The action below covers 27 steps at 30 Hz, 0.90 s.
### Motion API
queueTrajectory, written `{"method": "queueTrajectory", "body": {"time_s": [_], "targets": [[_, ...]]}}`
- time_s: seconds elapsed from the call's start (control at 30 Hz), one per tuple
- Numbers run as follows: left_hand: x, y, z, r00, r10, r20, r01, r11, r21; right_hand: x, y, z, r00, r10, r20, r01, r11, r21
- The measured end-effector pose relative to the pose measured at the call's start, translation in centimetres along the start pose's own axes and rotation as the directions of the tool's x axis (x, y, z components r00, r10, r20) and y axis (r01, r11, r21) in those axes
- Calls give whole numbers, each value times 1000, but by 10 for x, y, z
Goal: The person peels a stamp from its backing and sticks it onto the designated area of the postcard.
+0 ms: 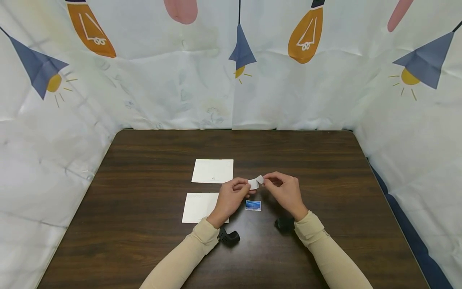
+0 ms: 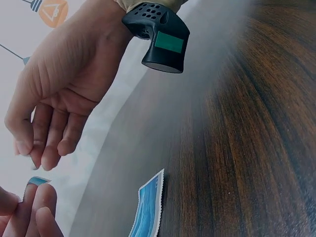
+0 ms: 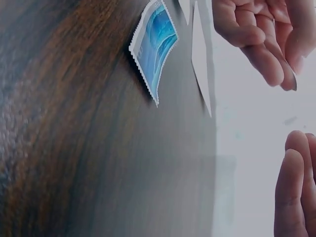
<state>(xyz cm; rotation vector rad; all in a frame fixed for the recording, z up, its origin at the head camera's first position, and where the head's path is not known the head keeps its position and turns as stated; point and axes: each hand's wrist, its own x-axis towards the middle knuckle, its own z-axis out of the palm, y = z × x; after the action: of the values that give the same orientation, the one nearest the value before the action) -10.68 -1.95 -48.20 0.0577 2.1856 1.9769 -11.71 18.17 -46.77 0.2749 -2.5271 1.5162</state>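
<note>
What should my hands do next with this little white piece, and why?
Probably ease the right hand gently away from the left hand: both seem to pinch the white piece, and its flap nearer the right hand angles apart from the rest, as if peeling.
</note>
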Motion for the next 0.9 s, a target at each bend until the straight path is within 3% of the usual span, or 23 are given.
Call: {"method": "queueTrajectory", "body": {"time_s": [0.4,0.67,0.9], "targets": [[0,0,-3,1000,-3,-18,3,1000,-21,7,10,-4,987,152,61,-158,982,107],[1,-2,-8,999,-22,-23,22,1000,-10,15,22,-6,948,284,142,-308,930,200],[-1,-1,-12,999,-38,-20,39,999,19,20,34,-8,917,341,205,-374,915,151]]}}
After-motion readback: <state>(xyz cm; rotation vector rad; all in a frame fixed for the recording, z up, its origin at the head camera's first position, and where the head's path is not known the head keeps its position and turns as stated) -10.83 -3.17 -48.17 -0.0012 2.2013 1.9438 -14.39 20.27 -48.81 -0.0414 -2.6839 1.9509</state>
